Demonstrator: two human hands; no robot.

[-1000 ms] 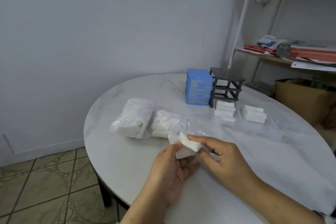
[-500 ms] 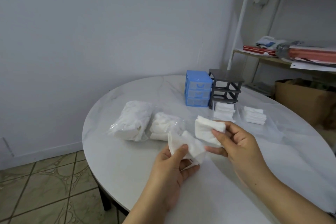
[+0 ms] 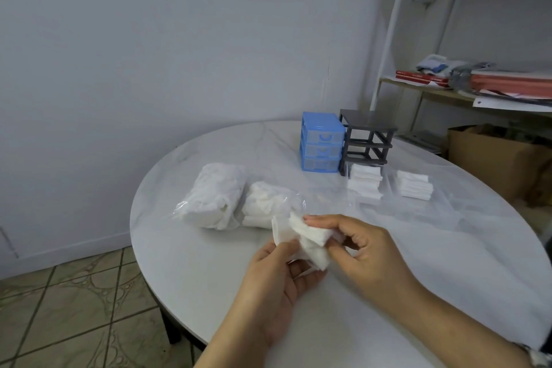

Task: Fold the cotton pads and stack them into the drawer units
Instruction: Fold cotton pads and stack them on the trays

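Note:
Over the near part of the round white table [image 3: 185, 263], both hands hold white cotton pads [image 3: 307, 240] together. My left hand [image 3: 277, 281] grips them from below, thumb on top. My right hand [image 3: 363, 251] pinches a pad from the right with fingertips and thumb. A blue drawer unit [image 3: 321, 142] with its drawers shut stands at the back of the table beside a grey drawer frame [image 3: 367, 140] with no drawers in it. Two stacks of folded pads [image 3: 365, 184] [image 3: 414, 184] lie in front of the grey frame.
Two clear plastic bags of white pads [image 3: 213, 196] [image 3: 267, 207] lie left of my hands. A clear plastic sheet [image 3: 448, 218] covers the table's right side. A shelf with papers [image 3: 507, 86] and a cardboard box [image 3: 501, 158] stand at the right. Tiled floor lies left.
My right hand, which held one pad apart to the right, has brought it back against the pads in my left hand. Both hands now hold them together.

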